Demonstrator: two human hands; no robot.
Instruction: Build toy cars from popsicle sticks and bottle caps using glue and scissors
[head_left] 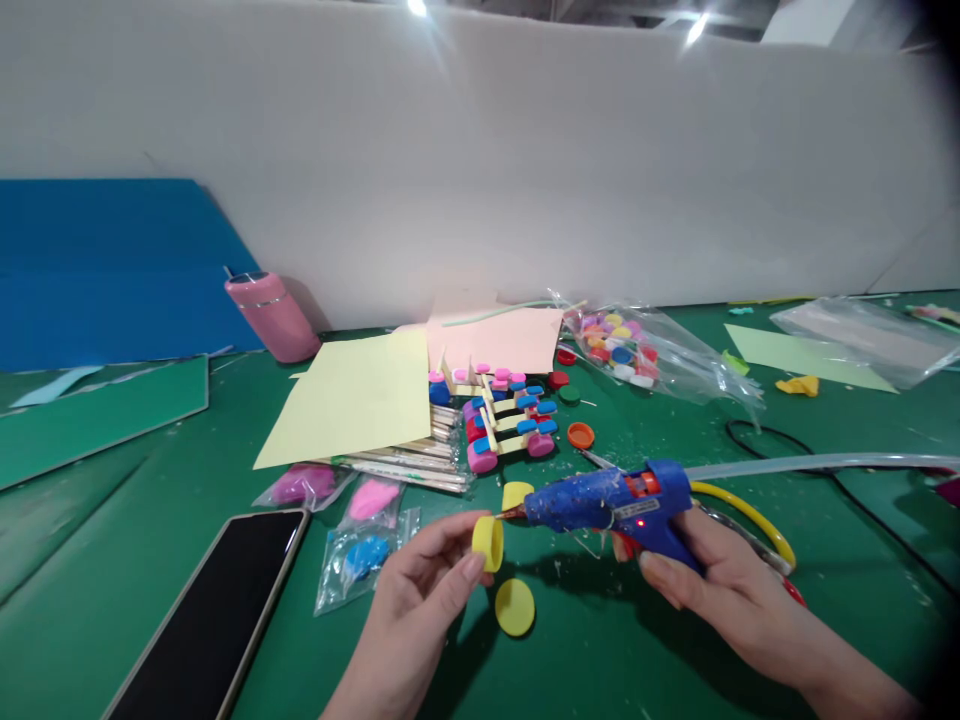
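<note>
Between the thumb and fingers of my left hand (431, 590) is a yellow bottle cap (488, 545), held on its side above the table. My right hand (720, 565) is wrapped round the handle of a blue hot glue gun (600, 502), its small red light lit. The gun's nozzle points left, at or very near the cap's upper rim; I cannot tell if they touch. A clear glue stick (810, 463) runs out of its back. Behind the nozzle sits a second yellow cap (517, 495), and another yellow cap (515, 607) lies flat below.
Small cap-wheeled models (510, 425) stand behind the gun, beside wrapped sticks (420, 465) and yellow paper (360, 395). A phone (217, 610) and clay bags (364, 555) lie left. Yellow-handled pliers (750, 515) rest near my right hand. A bag of caps (622, 350) and pink cup (274, 315) are farther back.
</note>
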